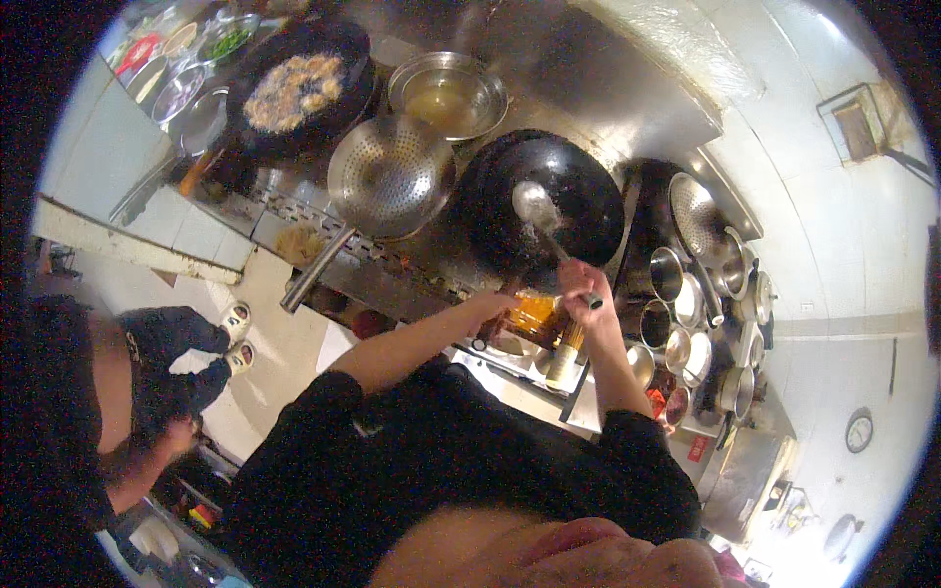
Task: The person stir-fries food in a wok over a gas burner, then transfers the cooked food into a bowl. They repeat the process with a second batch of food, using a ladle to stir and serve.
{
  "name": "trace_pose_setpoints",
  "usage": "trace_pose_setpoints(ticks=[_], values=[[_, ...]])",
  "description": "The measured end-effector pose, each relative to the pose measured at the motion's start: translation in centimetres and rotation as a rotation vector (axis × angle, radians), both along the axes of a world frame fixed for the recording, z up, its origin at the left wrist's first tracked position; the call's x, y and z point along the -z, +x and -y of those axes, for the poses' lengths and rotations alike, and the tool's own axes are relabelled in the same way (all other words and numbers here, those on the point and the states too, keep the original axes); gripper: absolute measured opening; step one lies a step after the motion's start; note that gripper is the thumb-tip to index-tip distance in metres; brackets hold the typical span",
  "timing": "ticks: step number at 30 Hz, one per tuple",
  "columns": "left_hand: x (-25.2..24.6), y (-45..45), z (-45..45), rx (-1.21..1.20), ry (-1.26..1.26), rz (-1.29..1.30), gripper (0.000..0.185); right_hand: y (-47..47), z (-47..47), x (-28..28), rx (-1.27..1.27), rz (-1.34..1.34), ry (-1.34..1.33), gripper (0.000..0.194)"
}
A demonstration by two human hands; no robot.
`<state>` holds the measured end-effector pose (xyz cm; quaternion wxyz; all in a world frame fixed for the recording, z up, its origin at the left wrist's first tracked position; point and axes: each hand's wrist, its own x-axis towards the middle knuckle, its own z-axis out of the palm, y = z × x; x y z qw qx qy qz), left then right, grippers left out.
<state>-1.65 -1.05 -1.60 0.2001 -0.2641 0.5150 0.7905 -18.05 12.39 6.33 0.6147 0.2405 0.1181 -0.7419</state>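
My right hand (583, 290) grips the handle of a metal wok ladle (537, 204), whose bowl rests inside a black wok (492, 176) on the stove. My left hand (496, 310) is at the wok's near edge, by its handle; its fingers are partly hidden, so what it holds is unclear. Close beside that hand stands an amber-coloured container (535, 309). A bamboo brush or whisk (564, 361) lies between my forearms. Left of the wok rests a large perforated metal strainer (393, 176) with its handle towards me.
At the upper left, browned food (294, 92) fries in a second wok (360, 55). Behind the strainer stands a metal bowl of liquid (441, 103). Several steel pots (665, 273) line the right side. A co-worker (147, 411) stands at left, near ingredient bowls (179, 92) further up.
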Motion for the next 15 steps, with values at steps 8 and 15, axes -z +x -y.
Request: trace_pose_setpoints(ticks=[8,15], values=[[-3.1,0.8,0.3,-0.141,-0.388,-0.017,0.027,2.6,2.1,0.5,-0.324,-0.697,0.558,0.022],[-4.0,1.6,3.1,-0.052,-0.273,-0.001,0.034,-2.9,-1.2,4.5,-0.675,-1.868,0.918,0.023]])
